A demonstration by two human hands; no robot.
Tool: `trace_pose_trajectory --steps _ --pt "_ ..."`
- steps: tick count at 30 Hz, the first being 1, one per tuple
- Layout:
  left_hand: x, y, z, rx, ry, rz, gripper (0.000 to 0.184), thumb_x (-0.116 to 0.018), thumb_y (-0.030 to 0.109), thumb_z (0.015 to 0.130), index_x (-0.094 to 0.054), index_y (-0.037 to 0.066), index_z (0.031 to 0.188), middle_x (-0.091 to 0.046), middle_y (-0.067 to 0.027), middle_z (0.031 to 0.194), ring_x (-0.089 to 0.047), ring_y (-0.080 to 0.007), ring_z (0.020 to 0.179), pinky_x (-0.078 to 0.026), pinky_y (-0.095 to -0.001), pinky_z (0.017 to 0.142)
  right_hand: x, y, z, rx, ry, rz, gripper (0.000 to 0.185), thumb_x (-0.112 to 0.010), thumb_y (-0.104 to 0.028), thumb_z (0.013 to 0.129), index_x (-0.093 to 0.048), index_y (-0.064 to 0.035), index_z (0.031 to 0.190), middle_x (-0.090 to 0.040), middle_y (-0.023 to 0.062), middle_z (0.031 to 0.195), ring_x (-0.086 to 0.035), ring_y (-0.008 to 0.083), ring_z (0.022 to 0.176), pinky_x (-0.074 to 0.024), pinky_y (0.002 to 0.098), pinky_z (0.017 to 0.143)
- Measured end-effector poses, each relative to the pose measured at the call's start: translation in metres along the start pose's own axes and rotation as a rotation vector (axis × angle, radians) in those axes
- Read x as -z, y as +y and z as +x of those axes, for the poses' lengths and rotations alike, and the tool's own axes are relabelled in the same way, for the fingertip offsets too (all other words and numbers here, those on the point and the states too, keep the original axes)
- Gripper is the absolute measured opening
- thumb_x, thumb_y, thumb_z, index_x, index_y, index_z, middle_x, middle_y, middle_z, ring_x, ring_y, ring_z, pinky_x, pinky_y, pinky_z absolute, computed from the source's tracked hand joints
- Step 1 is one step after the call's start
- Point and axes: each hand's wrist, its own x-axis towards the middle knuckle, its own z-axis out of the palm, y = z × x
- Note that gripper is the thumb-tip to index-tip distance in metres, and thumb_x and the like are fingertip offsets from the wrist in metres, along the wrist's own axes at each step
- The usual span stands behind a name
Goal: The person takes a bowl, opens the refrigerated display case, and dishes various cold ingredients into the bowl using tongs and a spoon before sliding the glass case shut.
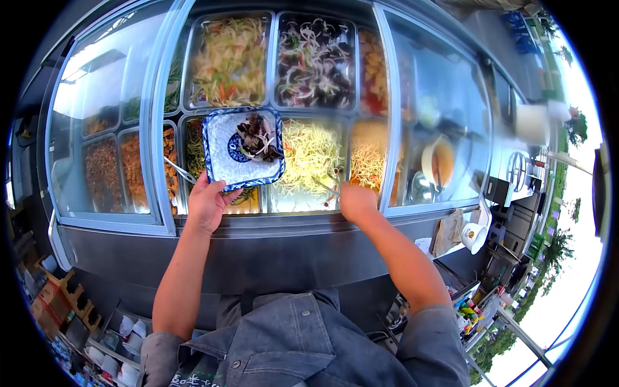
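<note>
A square white plate with a blue patterned rim (222, 169) is held at its lower left corner by my left hand (209, 201). Dark fungus mixed with onion strips (258, 137) lies on its right half. My right hand (358, 202) is closed around what looks like metal tongs (334, 186), whose ends reach into the tray of pale yellow-green shreds (313, 155). Behind the plate stand a tray of dark fungus and onion (316, 61) and a tray of mixed pale shreds (230, 59).
Sliding glass panels (109, 129) flank the opening on both sides. Another pair of tongs (180, 170) rests left of the plate. A bowl with orange liquid (438, 161) sits behind the right glass. A brown cloth (446, 233) and a white cup (474, 238) are at the right edge.
</note>
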Motion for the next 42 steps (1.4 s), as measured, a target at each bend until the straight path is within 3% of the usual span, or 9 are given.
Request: trace_pose_trajectory --steps 2,4,7,18,23,28,32,34,42 --pt "0.004 -0.002 0.007 0.006 -0.01 0.009 0.045 -0.052 -0.004 0.098 -0.05 0.004 0.142 -0.067 -0.0111 0.13 -0.069 -0.0265 0.117 -0.062 -0.0476 0.099 0.013 0.011 -0.016 0.024 0.023 0.069 0.021 -0.064 -0.019 0.095 -0.07 -0.0056 0.11 -0.077 0.0177 0.102 -0.075 0.0386 0.098 -0.0579 0.0519 0.082" --pt "0.003 0.001 0.01 0.017 -0.022 0.031 0.049 -0.052 -0.004 0.098 -0.048 0.005 0.146 -0.066 -0.0112 0.13 -0.069 -0.0261 0.116 -0.063 -0.0456 0.097 0.033 0.018 -0.046 0.015 0.094 0.123 0.023 -0.064 -0.03 0.099 -0.069 -0.0095 0.108 -0.075 0.0159 0.094 -0.072 0.0382 0.096 -0.0553 0.0537 0.081" --pt "0.009 -0.008 0.033 0.05 -0.027 0.097 0.049 -0.053 -0.004 0.098 -0.048 0.005 0.146 -0.066 -0.0113 0.13 -0.069 -0.0262 0.115 -0.064 -0.0456 0.095 0.076 0.022 -0.095 -0.024 0.114 0.155 0.021 -0.064 -0.028 0.099 -0.068 -0.0091 0.107 -0.074 0.0152 0.093 -0.072 0.0379 0.096 -0.055 0.0531 0.081" --pt "-0.045 -0.07 0.061 0.126 -0.095 0.016 0.046 -0.051 -0.009 0.096 -0.054 0.005 0.14 -0.067 -0.0082 0.123 -0.071 -0.0238 0.108 -0.067 -0.0429 0.09 0.176 0.0 -0.183 0.034 0.313 0.501 0.038 -0.066 -0.028 0.099 -0.069 -0.0122 0.133 -0.075 0.0213 0.102 -0.07 0.0438 0.096 -0.0548 0.0516 0.084" --pt "-0.079 -0.079 0.038 0.147 -0.142 -0.057 0.045 -0.051 -0.009 0.097 -0.056 0.005 0.139 -0.068 -0.0095 0.126 -0.071 -0.0241 0.109 -0.067 -0.0417 0.09 0.151 -0.036 -0.126 0.126 0.332 0.509 0.033 -0.066 -0.027 0.099 -0.07 -0.0091 0.126 -0.074 0.0206 0.097 -0.07 0.0431 0.095 -0.0547 0.0518 0.082" --pt "-0.085 -0.073 0.027 0.159 -0.163 -0.072 0.044 -0.052 -0.006 0.098 -0.055 0.006 0.14 -0.068 -0.0095 0.126 -0.07 -0.0248 0.11 -0.065 -0.042 0.093 0.129 -0.046 -0.111 0.086 0.422 0.281 0.045 -0.067 -0.03 0.099 -0.059 -0.0082 0.137 -0.072 0.0177 0.091 -0.072 0.0387 0.089 -0.055 0.0518 0.076" --pt "-0.081 -0.065 0.024 0.16 -0.175 -0.064 0.043 -0.052 -0.006 0.098 -0.056 0.007 0.139 -0.068 -0.0096 0.127 -0.07 -0.0258 0.112 -0.063 -0.0463 0.098 0.131 -0.04 -0.132 0.081 0.452 0.291 0.053 -0.068 -0.031 0.099 -0.059 -0.0067 0.145 -0.073 0.0177 0.103 -0.071 0.0379 0.095 -0.0558 0.0502 0.079" --pt "-0.085 -0.061 0.02 0.158 -0.202 -0.059 0.041 -0.052 -0.006 0.099 -0.056 0.006 0.138 -0.067 -0.0099 0.126 -0.069 -0.0252 0.112 -0.064 -0.0456 0.098 0.114 -0.046 -0.12 0.139 0.519 0.181 0.054 -0.069 -0.031 0.098 -0.057 -0.0093 0.146 -0.07 0.0111 0.097 -0.071 0.0338 0.082 -0.0547 0.0481 0.066" --pt "-0.098 -0.054 0.018 0.149 -0.201 0.0 0.04 -0.053 -0.007 0.097 -0.056 0.004 0.135 -0.067 -0.0114 0.128 -0.07 -0.0273 0.114 -0.063 -0.0494 0.099 0.115 -0.02 -0.132 0.29 0.625 0.038 0.06 -0.069 -0.032 0.099 -0.052 -0.0061 0.15 -0.062 0.0083 0.092 -0.067 0.0274 0.063 -0.0514 0.0431 0.053"
